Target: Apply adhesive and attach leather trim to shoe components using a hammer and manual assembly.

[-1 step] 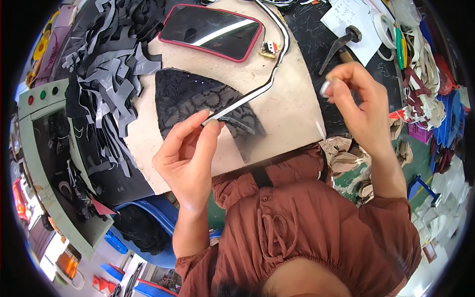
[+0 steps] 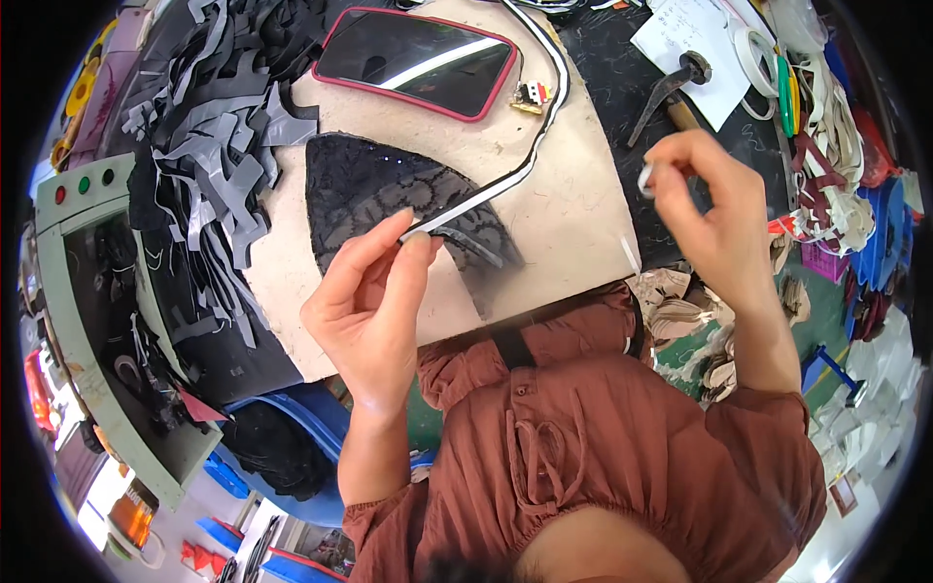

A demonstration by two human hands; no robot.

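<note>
Between the thumb and forefinger of my left hand (image 2: pixel 367 316) is the end of a narrow black-and-white strip (image 2: pixel 486 194). It runs up to the right, then curves away toward the far edge. Below it lies a dark, patterned lace-like piece (image 2: pixel 355 185) with a pointed shape, partly covered by my left fingers. My right hand (image 2: pixel 717 214) is raised over the right edge of the pale board (image 2: pixel 573 214), apart from the strip. Its thumb and forefinger are pinched on a small white scrap (image 2: pixel 645 179), whose kind I cannot make out.
A red-cased phone (image 2: pixel 418 63) lies on the board beside a small charm (image 2: pixel 532 95). Grey and black fabric strips (image 2: pixel 219 160) are heaped at the left. Beyond my right hand are a hammer (image 2: pixel 671 92), white paper (image 2: pixel 714 68) and tape rolls (image 2: pixel 756 58).
My right hand has shifted very slightly to the right with the white scrap. My left hand stays in place on the strip.
</note>
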